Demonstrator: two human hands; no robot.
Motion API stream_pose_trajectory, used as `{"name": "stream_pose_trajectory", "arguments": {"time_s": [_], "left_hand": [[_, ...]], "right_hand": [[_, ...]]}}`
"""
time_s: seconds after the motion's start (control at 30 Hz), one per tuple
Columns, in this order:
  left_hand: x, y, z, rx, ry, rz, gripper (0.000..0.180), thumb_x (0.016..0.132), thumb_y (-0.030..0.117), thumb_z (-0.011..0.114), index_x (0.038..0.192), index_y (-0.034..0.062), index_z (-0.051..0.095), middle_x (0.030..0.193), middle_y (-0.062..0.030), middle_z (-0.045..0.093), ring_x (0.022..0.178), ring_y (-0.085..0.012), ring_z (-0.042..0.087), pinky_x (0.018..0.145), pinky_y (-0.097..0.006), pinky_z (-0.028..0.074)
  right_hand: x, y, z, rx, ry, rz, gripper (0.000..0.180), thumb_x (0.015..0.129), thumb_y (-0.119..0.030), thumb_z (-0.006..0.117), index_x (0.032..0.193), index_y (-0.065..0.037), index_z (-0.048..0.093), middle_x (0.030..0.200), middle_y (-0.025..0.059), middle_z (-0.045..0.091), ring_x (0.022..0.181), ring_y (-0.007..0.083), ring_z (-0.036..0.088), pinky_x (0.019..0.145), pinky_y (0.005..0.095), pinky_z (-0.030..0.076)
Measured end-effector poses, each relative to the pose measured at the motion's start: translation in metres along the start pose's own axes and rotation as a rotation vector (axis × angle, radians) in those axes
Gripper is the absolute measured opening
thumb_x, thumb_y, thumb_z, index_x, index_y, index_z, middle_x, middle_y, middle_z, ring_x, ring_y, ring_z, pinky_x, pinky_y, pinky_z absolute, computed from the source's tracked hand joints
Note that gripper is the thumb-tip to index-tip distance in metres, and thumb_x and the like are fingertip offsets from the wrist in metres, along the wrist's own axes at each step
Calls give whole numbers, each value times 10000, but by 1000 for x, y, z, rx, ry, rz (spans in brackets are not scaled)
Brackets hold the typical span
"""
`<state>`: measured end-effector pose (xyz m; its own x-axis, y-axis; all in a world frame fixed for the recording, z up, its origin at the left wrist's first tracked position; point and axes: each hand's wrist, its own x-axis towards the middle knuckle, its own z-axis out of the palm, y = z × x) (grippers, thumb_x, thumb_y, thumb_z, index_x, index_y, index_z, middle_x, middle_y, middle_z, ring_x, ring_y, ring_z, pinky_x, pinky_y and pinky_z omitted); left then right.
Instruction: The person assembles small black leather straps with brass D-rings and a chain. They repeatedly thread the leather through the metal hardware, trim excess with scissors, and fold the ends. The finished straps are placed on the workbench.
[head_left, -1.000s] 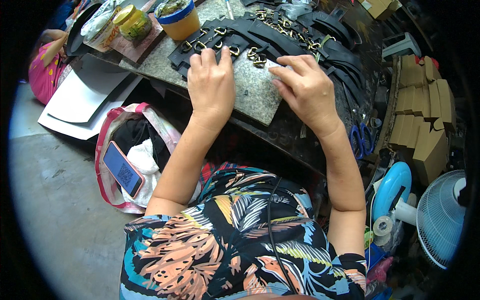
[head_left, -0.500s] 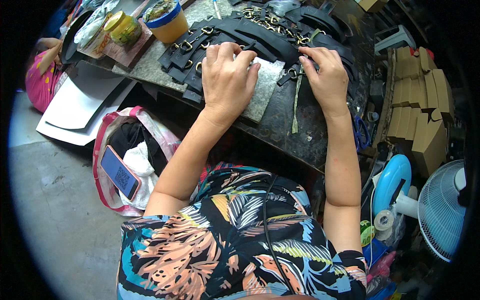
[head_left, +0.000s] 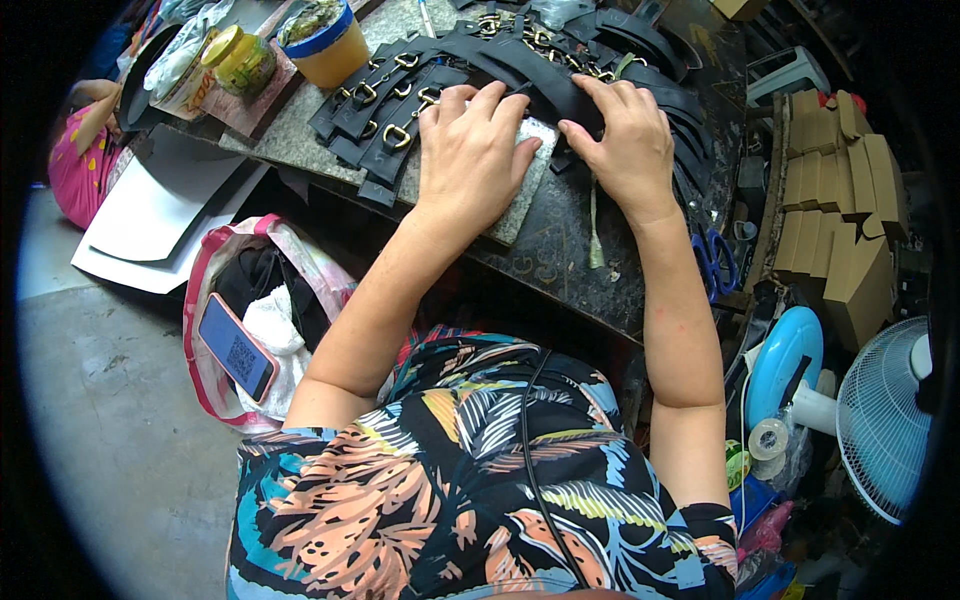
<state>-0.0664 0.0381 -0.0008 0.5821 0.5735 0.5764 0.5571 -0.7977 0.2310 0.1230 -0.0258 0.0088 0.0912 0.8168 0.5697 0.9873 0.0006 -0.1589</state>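
Observation:
A heap of black straps with brass-coloured metal rings covers the far part of the workbench. My left hand rests over the near side of the heap, fingers stretched forward and thumb apart. A small dark tip shows beyond its index finger; I cannot tell what it belongs to. My right hand has its thumb and index finger on opposite edges of a wide black strap. Below that hand hangs a thin greenish strip, its upper part hidden. Under my left hand lies a speckled grey slab.
A blue-rimmed tub and yellow-lidded jar stand at the far left. Blue-handled scissors lie by the bench's right edge. Cardboard pieces and a fan are on the right. A bag with a phone sits lower left.
My hands have come closer together: the left shifted right, the right shifted left and slightly away from me. The right hand now covers more of the greenish strip.

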Motion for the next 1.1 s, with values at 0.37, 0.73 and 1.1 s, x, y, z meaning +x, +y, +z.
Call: {"name": "stream_pose_trajectory", "arguments": {"time_s": [0.37,0.73,1.1], "left_hand": [[24,-4,26,-191,125,-26,284,848,137,735,1118,91,660,1089,-77,695,1076,-300,604,911,-438,464],[17,21,-3,-378,356,114,208,832,143,793,991,71,679,993,-108,646,931,-289,594,822,-404,478],[-23,39,-35,-1347,-732,-513,164,880,32,642,1035,-4,682,897,17,655,771,-40,580,679,-204,475]], "right_hand": [[-3,27,-5,593,20,382,222,890,-124,740,1076,-4,722,963,145,745,844,184,716,786,304,549],[-54,2,-56,1512,29,861,156,877,-52,742,1022,-53,683,962,38,738,839,90,689,781,251,560],[-107,-11,-74,1692,231,951,112,968,-145,697,1045,-75,654,822,38,705,635,108,657,559,242,515]]}}
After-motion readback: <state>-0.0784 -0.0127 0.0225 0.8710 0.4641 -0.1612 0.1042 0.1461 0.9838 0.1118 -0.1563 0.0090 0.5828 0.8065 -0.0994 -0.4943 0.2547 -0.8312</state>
